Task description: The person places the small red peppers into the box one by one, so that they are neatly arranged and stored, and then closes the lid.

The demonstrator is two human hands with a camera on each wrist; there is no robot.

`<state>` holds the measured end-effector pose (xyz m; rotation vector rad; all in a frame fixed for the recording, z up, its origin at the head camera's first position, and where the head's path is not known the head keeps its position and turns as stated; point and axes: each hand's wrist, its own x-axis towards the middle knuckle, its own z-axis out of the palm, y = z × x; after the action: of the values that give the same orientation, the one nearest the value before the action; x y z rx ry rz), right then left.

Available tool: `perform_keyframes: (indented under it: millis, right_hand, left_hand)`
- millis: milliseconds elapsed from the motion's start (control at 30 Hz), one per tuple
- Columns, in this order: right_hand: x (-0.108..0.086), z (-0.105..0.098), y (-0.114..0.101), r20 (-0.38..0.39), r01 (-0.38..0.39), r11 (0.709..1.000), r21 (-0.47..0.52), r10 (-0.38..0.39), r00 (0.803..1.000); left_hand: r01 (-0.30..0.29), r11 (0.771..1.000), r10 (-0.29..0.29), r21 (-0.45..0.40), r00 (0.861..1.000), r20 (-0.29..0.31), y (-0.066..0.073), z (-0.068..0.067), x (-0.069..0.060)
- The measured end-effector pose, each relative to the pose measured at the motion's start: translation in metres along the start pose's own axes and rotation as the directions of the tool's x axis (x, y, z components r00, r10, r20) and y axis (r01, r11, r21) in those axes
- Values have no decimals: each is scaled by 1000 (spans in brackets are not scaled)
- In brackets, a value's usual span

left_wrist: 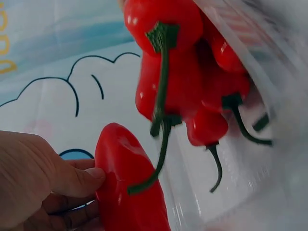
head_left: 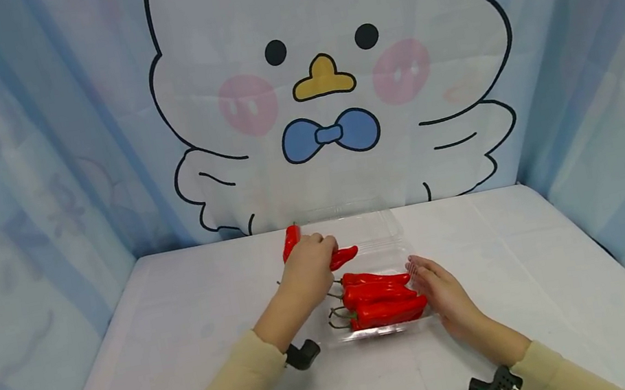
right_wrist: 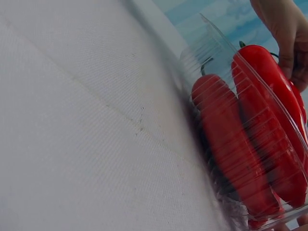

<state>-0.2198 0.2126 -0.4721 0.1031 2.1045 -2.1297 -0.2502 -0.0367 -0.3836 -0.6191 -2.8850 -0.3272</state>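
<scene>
My left hand (head_left: 309, 269) pinches a red chili pepper (left_wrist: 126, 187) between thumb and fingers, above the left part of a clear plastic clamshell box (head_left: 383, 331). In the head view a pepper tip (head_left: 344, 258) shows right of this hand and another red pepper (head_left: 290, 238) behind it on the left; which one is gripped is partly hidden. Several red peppers (head_left: 385, 313) with green stems lie side by side in the box, stems to the left. My right hand (head_left: 444, 290) rests against the box's right end with its fingers extended.
The box's clear lid (head_left: 365, 227) stands open toward the back. White cloth covers the table (head_left: 190, 356), and a printed curtain (head_left: 345, 168) hangs right behind it. Black wrist cameras (head_left: 303, 355) sit at both sleeves.
</scene>
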Motion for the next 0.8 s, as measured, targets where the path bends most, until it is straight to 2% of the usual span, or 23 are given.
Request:
perform_keyframes:
  millis: [267,567,800]
  right_hand:
    - [-2,1,1,-4,-1,1000,4,1,1000]
    - [-1,2,2,-12,3,1000,3,-3,1000]
    - [-2,3,3,-4,27,999,17,-27,1000]
  left_hand:
    - [-89,987,84,137,995,46,22,6,7]
    - [-120,986,109,117,989,97,39,14,8]
    - [-135,985,127,111,989,81,49,16,6]
